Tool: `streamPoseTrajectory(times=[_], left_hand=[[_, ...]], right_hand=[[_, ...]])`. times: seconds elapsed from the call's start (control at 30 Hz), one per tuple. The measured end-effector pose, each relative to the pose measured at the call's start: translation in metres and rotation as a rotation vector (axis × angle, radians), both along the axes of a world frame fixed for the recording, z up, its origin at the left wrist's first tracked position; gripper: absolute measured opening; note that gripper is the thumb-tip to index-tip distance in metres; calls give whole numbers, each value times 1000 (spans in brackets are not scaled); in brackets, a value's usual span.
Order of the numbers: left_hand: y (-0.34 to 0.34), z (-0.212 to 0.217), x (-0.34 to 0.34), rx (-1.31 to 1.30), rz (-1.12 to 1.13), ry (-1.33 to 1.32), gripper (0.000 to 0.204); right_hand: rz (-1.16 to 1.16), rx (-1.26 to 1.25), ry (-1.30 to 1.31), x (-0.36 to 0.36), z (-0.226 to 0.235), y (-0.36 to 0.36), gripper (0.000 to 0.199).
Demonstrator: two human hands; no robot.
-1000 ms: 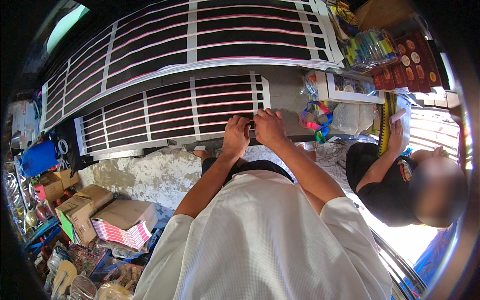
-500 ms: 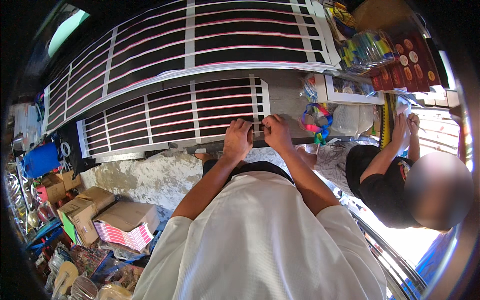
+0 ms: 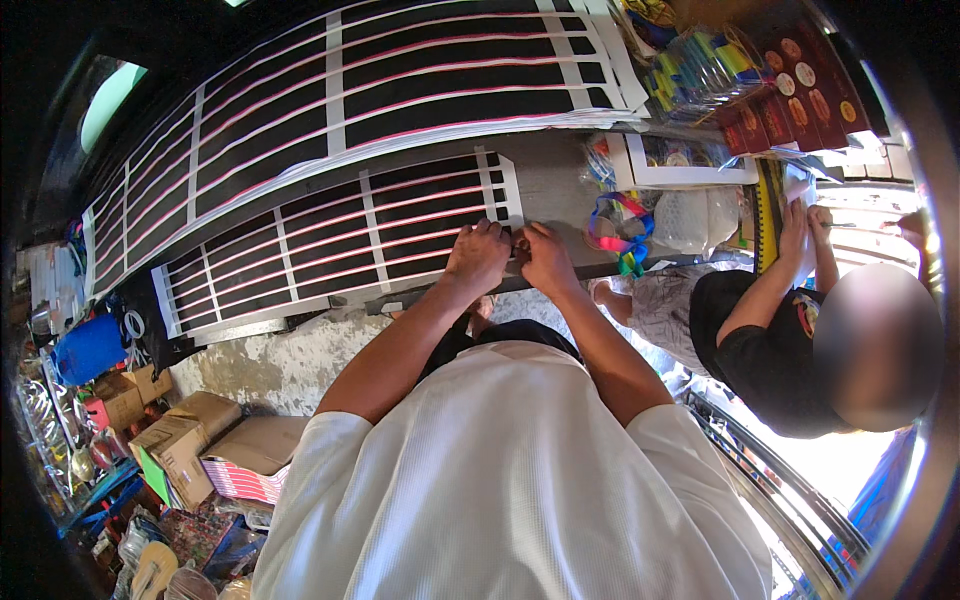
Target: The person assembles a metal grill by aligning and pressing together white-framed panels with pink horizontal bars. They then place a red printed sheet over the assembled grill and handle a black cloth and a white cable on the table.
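Note:
A black sheet crossed by long white-and-red strips (image 3: 325, 232) lies on the dark worktop in front of me. At its right end, my left hand (image 3: 480, 254) rests with bent fingers closed over the strip ends. Close beside it, my right hand (image 3: 546, 258) is pinched, its fingertips almost meeting those of the left. A small dark bit shows between the fingertips, too small to name. Beyond this sheet lies a larger stack of similar striped black sheets (image 3: 440, 82).
Right of my hands are a multicoloured ribbon loop (image 3: 622, 235), a white-framed box (image 3: 685, 170) and plastic-wrapped items (image 3: 705, 70). A person in a black shirt (image 3: 762, 345) works at the far right, holding a pen-like thing. Cardboard boxes (image 3: 190, 440) stand at the lower left.
My hands have drawn closer together at the sheet's right end, fingertips now nearly touching. The whole view has shifted a little; the sheets appear further left.

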State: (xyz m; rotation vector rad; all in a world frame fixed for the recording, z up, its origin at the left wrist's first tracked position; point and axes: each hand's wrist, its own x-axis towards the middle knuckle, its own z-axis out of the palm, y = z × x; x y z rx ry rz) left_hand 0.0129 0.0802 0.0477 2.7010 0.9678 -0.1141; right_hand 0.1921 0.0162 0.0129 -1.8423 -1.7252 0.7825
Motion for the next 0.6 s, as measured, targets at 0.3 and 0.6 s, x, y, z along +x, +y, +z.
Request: streamPoseTrajectory(times=[0.3, 0.6], left_hand=[[9, -8, 9, 15, -97, 20, 26], [10, -1, 0, 61, -121, 61, 19]], right_hand=[[1, -63, 62, 0, -3, 2, 29], [15, -48, 78, 3, -4, 4, 28]])
